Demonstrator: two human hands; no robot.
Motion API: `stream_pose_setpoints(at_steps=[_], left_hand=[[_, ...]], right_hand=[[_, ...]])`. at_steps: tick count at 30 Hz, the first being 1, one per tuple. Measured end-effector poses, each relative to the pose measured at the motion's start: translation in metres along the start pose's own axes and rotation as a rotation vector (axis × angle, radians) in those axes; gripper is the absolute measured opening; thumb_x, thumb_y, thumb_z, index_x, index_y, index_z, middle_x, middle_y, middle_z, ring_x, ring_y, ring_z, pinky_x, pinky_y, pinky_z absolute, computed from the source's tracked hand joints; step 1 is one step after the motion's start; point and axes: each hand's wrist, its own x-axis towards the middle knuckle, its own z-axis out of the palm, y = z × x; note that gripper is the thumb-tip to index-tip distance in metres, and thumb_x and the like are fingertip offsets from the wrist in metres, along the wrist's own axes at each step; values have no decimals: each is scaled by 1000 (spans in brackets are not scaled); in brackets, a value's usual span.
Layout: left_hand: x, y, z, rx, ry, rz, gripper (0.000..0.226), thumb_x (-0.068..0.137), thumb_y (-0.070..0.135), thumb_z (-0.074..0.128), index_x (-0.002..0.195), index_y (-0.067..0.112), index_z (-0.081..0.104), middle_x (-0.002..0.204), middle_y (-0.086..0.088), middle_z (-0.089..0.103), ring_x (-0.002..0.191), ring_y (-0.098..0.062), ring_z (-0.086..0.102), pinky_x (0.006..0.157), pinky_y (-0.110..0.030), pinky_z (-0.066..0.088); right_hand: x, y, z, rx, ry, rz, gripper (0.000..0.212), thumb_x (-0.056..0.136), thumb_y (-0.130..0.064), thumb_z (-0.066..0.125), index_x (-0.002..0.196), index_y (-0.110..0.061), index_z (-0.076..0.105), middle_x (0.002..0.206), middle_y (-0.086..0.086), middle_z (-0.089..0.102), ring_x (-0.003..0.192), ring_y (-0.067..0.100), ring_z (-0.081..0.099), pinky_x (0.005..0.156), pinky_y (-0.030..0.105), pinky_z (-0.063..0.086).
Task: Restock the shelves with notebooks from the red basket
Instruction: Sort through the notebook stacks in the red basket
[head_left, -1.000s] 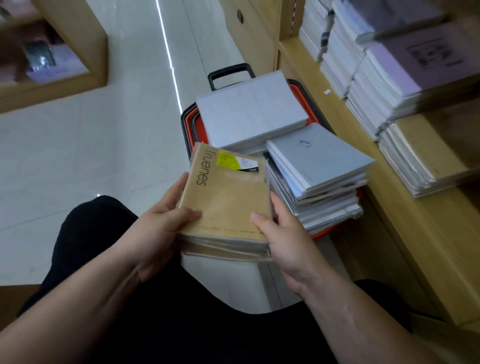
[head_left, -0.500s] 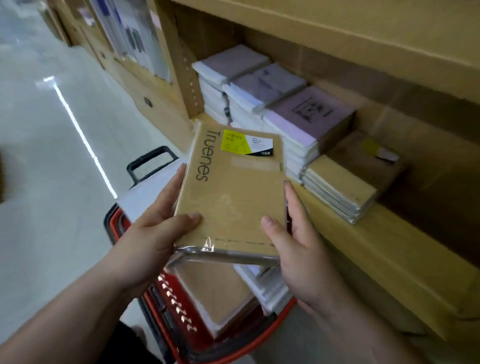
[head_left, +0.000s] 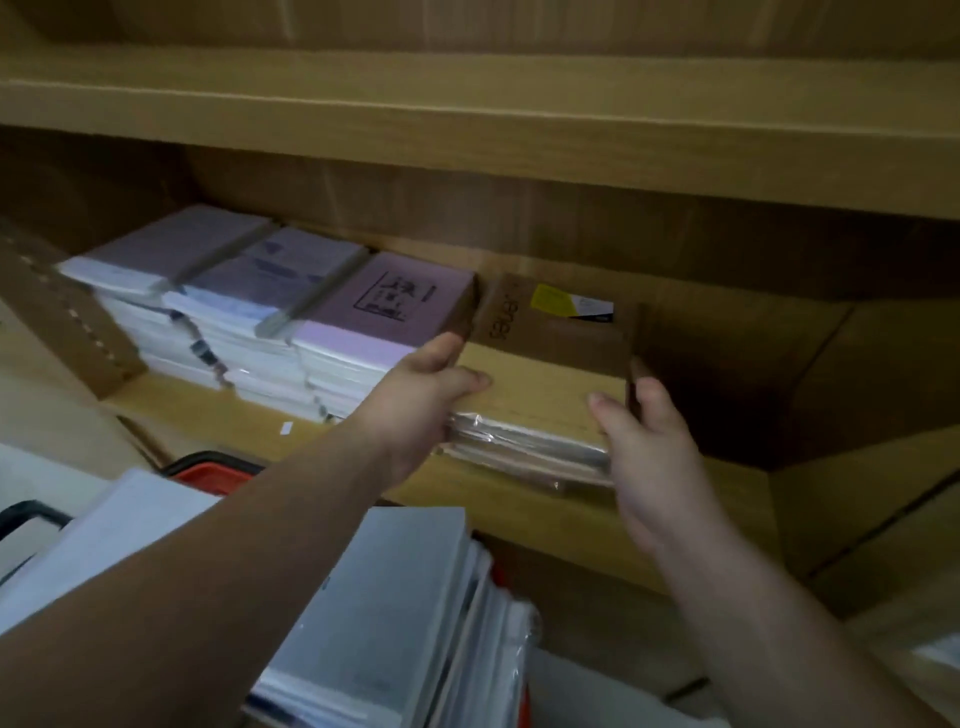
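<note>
A: Where was the kraft notebook bundle (head_left: 540, 400)?
B: It lay on the wooden shelf (head_left: 727, 499), just right of centre, atop a low pile of the same plastic-wrapped books. A yellow label (head_left: 551, 299) showed at its far end, toward twelve o'clock.
A: And the hands?
B: The left hand (head_left: 421, 395) was curled round the bundle's near left edge, thumb across the cover. The right hand (head_left: 649, 447) clasped the near right corner, thumb on top and fingers down the side.
A: What sat around it?
B: At nine o'clock, touching it, stood a taller pink-covered stack (head_left: 384, 322), with two pale stacks (head_left: 208, 270) beyond. At seven o'clock lay the red basket (head_left: 218, 470), its rim barely showing behind the grey notebooks (head_left: 395, 597) heaped in it.
</note>
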Motion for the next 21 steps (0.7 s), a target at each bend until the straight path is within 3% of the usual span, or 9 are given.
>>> stream_pose_setpoints(at_steps=[1, 3, 6, 9, 12, 14, 15, 17, 21], left_hand=[[12, -3, 1, 58, 9, 2, 83, 74, 28, 78, 150, 15, 45, 143, -10, 59, 115, -29, 66, 93, -50, 55], [28, -11, 4, 203, 52, 38, 83, 71, 37, 75, 145, 9, 50, 130, -12, 65, 112, -31, 66, 95, -52, 55], [32, -19, 4, 430, 118, 154, 45, 95, 22, 63, 138, 16, 56, 122, -1, 68, 105, -19, 65, 81, -25, 52], [26, -25, -9, 636, 174, 293, 45, 96, 21, 61, 141, 24, 56, 124, 0, 68, 89, -16, 69, 66, -22, 54], [16, -28, -22, 1049, 288, 594, 51, 90, 28, 70, 140, 17, 61, 123, -7, 68, 105, -26, 66, 86, -31, 52], [14, -25, -29, 1261, 314, 784, 63, 81, 51, 71, 133, 16, 66, 115, -8, 70, 107, -33, 61, 90, -40, 51], [16, -23, -33, 1363, 286, 805, 76, 74, 65, 67, 135, 19, 64, 117, -7, 68, 109, -34, 59, 93, -44, 50], [24, -17, -33, 1558, 138, 663, 99, 66, 79, 66, 148, 26, 49, 132, -4, 59, 123, -31, 51, 106, -49, 41], [44, -15, -26, 1731, 3, 545, 104, 72, 77, 68, 157, 33, 27, 147, -4, 48, 136, -28, 42, 119, -46, 28]], right_hand=[[13, 7, 3, 9, 28, 2, 23, 102, -25, 57, 106, -47, 57, 110, -12, 67, 108, 15, 64, 97, 41, 53], [35, 20, 10, 30, 57, 5, 29, 102, -24, 57, 129, -36, 59, 114, -7, 68, 107, 16, 64, 96, 37, 52], [52, 36, 22, 45, 52, 19, 47, 103, -20, 54, 149, -26, 46, 117, -7, 66, 107, 14, 63, 93, 31, 50], [55, 44, 29, 66, 23, 54, 48, 102, -26, 55, 149, -30, 44, 125, -3, 65, 116, 23, 62, 106, 47, 49], [58, 40, 30, 93, -39, 141, 45, 101, -29, 55, 146, -27, 46, 127, 3, 67, 115, 28, 66, 103, 51, 52], [60, 35, 27, 153, -63, 214, 26, 102, -28, 56, 125, -18, 60, 115, 14, 74, 100, 31, 73, 91, 51, 59], [61, 34, 25, 172, -74, 239, 23, 102, -29, 56, 118, -14, 64, 111, 19, 75, 96, 31, 74, 87, 51, 61], [63, 36, 23, 188, -61, 253, 33, 102, -36, 55, 112, -8, 68, 114, 22, 73, 101, 36, 73, 94, 55, 57], [59, 38, 30, 291, -21, 263, 44, 98, -50, 54, 117, -12, 69, 115, 20, 73, 109, 40, 70, 98, 59, 54]])
